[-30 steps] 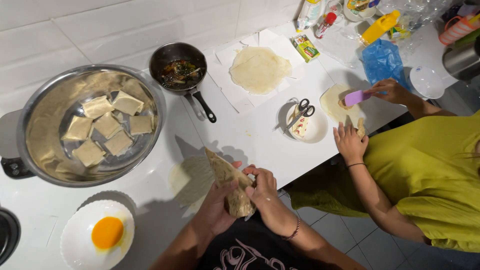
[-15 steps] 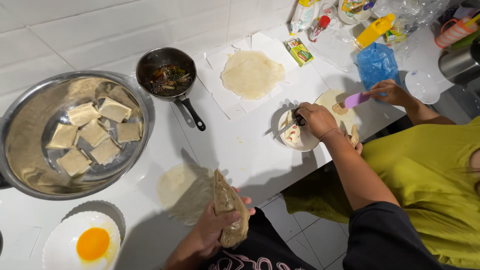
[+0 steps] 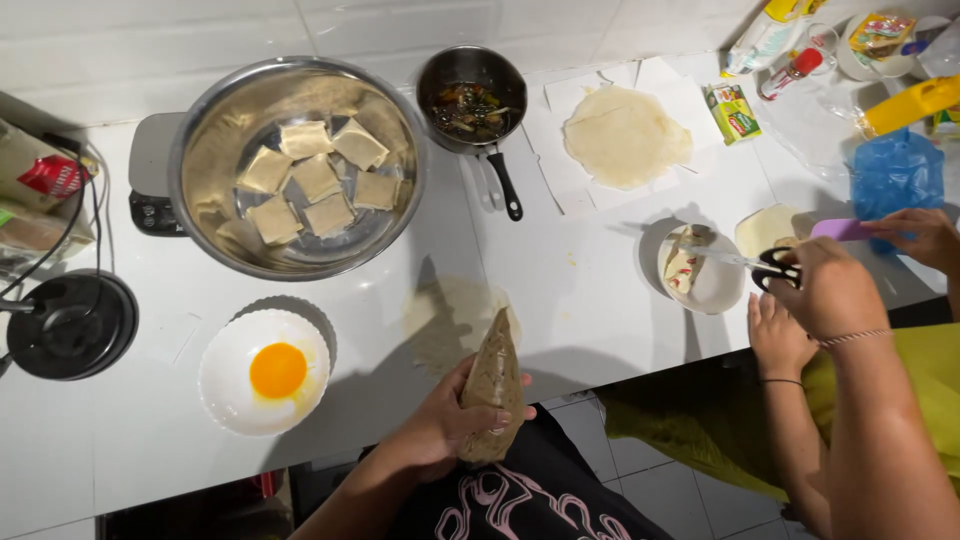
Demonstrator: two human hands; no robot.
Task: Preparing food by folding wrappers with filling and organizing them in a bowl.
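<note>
Seven folded squares (image 3: 318, 180), one yolk (image 3: 278, 370)

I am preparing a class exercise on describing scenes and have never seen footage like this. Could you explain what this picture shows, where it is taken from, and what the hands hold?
There is no machine here. A person wears one camera on the head, and it looks down at their own bare hands over a white counter. The left hand holds a brown filled cone-shaped bag. The right hand holds black-handled scissors over a small white bowl. On the counter are a large steel bowl of folded dough squares, a white plate with an egg yolk, a black saucepan and a round flat dough sheet. Beside them, a second person's hand holds a purple tool.
</note>
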